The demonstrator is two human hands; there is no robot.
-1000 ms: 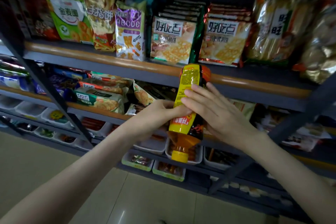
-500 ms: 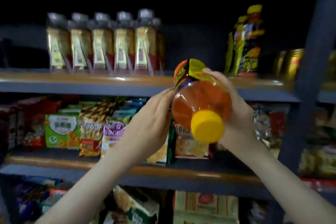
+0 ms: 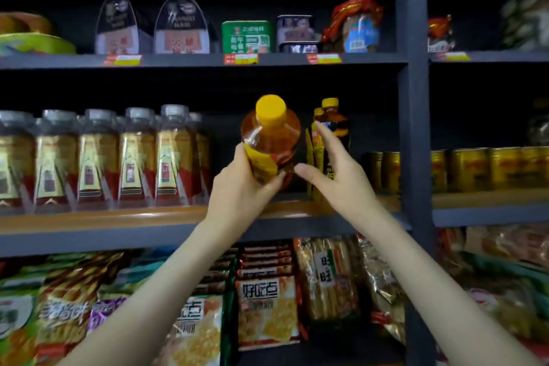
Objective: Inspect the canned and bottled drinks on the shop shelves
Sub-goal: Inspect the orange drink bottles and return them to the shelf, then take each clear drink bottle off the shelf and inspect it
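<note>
An amber drink bottle (image 3: 271, 135) with a yellow cap and a yellow-and-red label is upright in front of the middle shelf (image 3: 118, 217). My left hand (image 3: 242, 187) grips its lower body from the left. My right hand (image 3: 335, 175) is just to the right of the bottle, fingers spread, thumb near the bottle's base but holding nothing. Behind my right hand stand matching yellow-capped bottles (image 3: 329, 119) on the shelf. A row of several silver-capped bottles (image 3: 130, 157) fills the shelf's left side, and gold cans (image 3: 386, 171) stand to the right.
A dark upright post (image 3: 414, 128) divides the shelving on the right. The top shelf (image 3: 184, 60) carries tins and packets with price tags. Below the middle shelf lie snack bags (image 3: 267, 306). More gold cans (image 3: 490, 168) stand beyond the post.
The view has swung upward from the snack shelves to the drinks shelf. The bottle has turned from cap-down to upright and risen. My right hand has come off it.
</note>
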